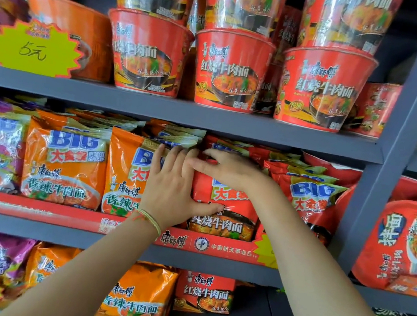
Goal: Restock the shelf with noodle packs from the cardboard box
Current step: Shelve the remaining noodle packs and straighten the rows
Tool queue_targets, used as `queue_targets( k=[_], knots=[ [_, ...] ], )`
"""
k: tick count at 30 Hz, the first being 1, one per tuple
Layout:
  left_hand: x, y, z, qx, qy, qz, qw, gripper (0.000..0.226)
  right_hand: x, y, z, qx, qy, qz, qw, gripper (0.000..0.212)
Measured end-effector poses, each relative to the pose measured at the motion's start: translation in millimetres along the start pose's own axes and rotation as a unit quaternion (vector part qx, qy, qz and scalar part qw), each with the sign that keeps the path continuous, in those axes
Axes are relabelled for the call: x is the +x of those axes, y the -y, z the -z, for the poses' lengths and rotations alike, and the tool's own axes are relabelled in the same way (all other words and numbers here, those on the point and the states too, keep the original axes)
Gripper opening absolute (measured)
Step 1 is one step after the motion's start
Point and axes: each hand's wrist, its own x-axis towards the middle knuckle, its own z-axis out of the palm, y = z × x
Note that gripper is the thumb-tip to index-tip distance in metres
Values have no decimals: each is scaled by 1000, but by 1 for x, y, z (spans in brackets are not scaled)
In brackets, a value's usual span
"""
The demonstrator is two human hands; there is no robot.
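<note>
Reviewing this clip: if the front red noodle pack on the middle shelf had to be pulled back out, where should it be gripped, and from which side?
Probably by its upper edge, coming from the front and above. The red noodle pack stands upright, wedged between the orange pack and more red packs, so its sides are blocked. The left hand lies flat on its face; the right hand already curls over the top.
</note>
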Motion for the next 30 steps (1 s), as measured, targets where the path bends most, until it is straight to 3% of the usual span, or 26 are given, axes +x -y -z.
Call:
queue_targets(
  k=[3,6,14,18,22,25,27,28,30],
  knots=[
    [0,0,3,7,14,-2,1000,117,-1,4,5,40,38,-8,998,102],
    [-1,-1,5,0,15,-8,1000,117,0,12,13,134,49,-75,987,96],
    [-6,-2,6,4,34,-22,999,133,3,20,14,108,79,-98,986,110],
    [-8,-3,5,-3,26,-26,999,129,-5,20,19,135,79,-60,986,83],
    [-8,-6,6,8,19,-22,1000,127,-12,22,16,106,92,-46,989,77],
    [-9,-12,9,16,5,-25,1000,121,-24,18,3,-22,-67,9,998,73],
    [-11,-18,7,12,-6,-39,999,115,-39,12,-17,-133,-227,46,964,67],
    [-11,-20,6,14,-5,-49,999,112,-45,7,-27,-169,-266,52,948,65],
    [-8,-22,4,31,16,-61,998,109,-50,-5,-40,-191,-273,50,941,69]
  ],
)
